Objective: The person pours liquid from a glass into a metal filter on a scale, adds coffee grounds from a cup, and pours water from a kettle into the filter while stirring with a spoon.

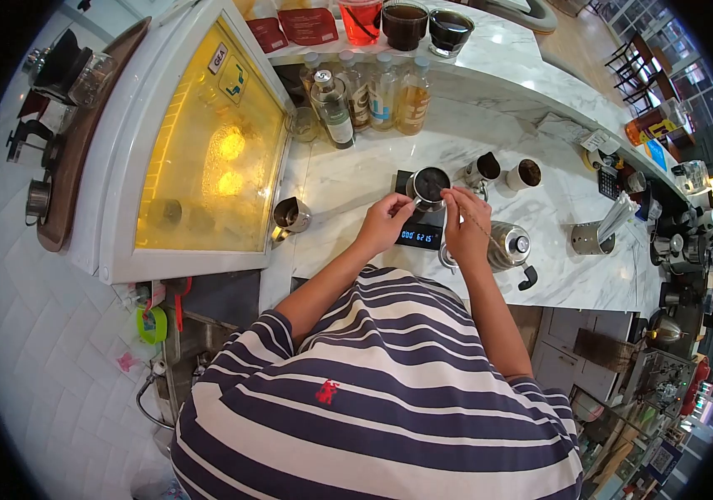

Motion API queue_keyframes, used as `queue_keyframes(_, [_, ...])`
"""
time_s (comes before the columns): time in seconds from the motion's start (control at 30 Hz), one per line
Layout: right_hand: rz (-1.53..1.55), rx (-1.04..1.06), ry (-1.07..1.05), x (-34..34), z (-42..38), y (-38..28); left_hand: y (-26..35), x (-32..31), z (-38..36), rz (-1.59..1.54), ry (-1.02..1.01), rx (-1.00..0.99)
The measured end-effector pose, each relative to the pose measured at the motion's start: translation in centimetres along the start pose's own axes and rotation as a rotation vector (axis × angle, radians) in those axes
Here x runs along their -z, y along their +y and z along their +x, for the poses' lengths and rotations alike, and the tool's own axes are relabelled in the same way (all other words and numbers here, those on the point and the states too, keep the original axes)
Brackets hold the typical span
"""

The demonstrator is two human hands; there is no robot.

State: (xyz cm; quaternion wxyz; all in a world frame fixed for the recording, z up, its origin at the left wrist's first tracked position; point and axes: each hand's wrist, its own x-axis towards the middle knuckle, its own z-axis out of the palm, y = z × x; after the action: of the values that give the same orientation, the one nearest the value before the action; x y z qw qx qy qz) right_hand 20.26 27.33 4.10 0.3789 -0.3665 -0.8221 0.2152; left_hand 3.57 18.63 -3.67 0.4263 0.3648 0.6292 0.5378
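Observation:
A metal cup (431,185) with dark contents stands at a black digital scale (420,235) on the marble counter. On its near left side my left hand (386,222) is closed on the cup's handle. My right hand (466,223) pinches a thin stick-like utensil at the cup's right rim; its tip reaches over the dark contents. A steel gooseneck kettle (510,245) stands just right of my right hand. Behind the cup to the right are a small metal pitcher (484,167) and a cup with dark grounds (527,174).
Another metal pitcher (291,215) stands left, beside the glass-fronted fridge (206,150). Several bottles (413,98) line the back under a raised ledge holding drinks (404,25). A metal holder (592,238) with wrapped items is at the right.

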Motion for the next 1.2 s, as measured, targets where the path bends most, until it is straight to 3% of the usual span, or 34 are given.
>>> queue_keyframes(1.2, [0.045, -0.051, -0.01, 1.6, 0.3, 1.1, 0.0, 0.1, 0.0, 0.039, 0.005, -0.008])
